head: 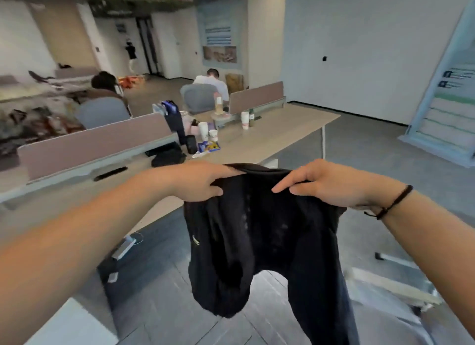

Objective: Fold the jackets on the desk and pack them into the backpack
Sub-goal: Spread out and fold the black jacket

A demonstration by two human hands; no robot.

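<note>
Black jacket (259, 236) hangs lengthwise in mid-air, clear of the desk (270, 136) ahead. Left hand (198, 181) and right hand (331, 184) each pinch its top edge, level, equally near. Backpack not identified.

A long wooden desk (270, 139) carries paper cups (245, 120), a black bag (168, 155), a dark bottle (191, 144) and blue-yellow packets (209, 146); pink dividers (97, 144) stand along its far edge

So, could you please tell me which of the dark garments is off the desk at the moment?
The black jacket, held up by both hands; the other dark garment lies on the desk.
</note>
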